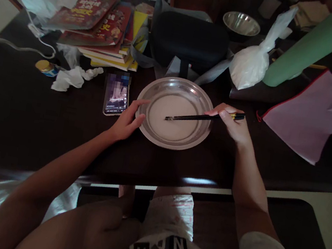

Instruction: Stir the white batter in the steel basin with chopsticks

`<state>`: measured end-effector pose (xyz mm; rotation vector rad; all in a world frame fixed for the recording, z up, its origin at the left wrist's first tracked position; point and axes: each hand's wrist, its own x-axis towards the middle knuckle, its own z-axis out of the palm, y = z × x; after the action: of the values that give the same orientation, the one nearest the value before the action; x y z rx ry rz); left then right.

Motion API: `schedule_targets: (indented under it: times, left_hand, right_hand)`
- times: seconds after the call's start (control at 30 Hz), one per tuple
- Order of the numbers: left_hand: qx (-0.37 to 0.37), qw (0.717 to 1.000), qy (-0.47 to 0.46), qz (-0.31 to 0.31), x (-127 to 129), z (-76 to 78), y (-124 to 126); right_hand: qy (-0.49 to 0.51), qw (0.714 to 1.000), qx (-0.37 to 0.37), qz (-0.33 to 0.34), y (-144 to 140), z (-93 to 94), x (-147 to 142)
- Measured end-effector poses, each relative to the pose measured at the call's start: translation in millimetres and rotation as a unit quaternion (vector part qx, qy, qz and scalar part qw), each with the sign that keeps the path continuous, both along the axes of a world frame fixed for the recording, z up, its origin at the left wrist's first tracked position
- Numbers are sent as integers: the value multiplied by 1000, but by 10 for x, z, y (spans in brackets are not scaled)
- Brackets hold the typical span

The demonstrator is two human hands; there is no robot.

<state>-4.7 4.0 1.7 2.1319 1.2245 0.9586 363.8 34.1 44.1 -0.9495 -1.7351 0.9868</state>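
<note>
A round metal basin (169,144) stands on the dark table, with whitish liquid (173,106) in it. My left hand (130,120) rests at the basin's left rim, thumb and fingers apart around the edge. In my right hand (230,120), above the basin's right side, is a pair of black chopsticks (195,117) with gold marks near the top. Their tips reach the liquid near the middle of the basin. Left of the basin lies a phone (118,95) with its screen lit.
Behind the basin sits a black case (190,37). Stacked books (94,38), crumpled tissue (70,78) and a small jar (46,67) are on the left. To the right are a tied bag of white powder (250,66), a green cylinder (319,44) and a pink pouch (314,113). A metal bowl (242,23) stands farther back.
</note>
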Motion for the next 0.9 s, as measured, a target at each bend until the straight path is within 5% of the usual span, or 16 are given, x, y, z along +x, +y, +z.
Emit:
schedule_targets:
  times: [0.17, 0.37, 0.53, 0.7, 0.9]
  left_hand:
    - [0, 1000, -1, -1, -2, -5, 0]
    - [3, 1000, -4, -1, 2, -4, -3]
    - [1, 1000, 0, 3, 4, 3, -5]
    - [0, 1000, -1, -3, 3, 6, -2]
    - [-3, 1000, 0, 2, 4, 1, -7]
  right_hand:
    - [33, 998, 5, -61, 21, -15, 45]
    - [-1, 1000, -1, -4, 14, -8, 17]
    - [32, 998, 4, -61, 31, -20, 64]
    - [0, 1000, -4, 3, 24, -28, 34]
    - [36, 997, -1, -68, 29, -15, 51]
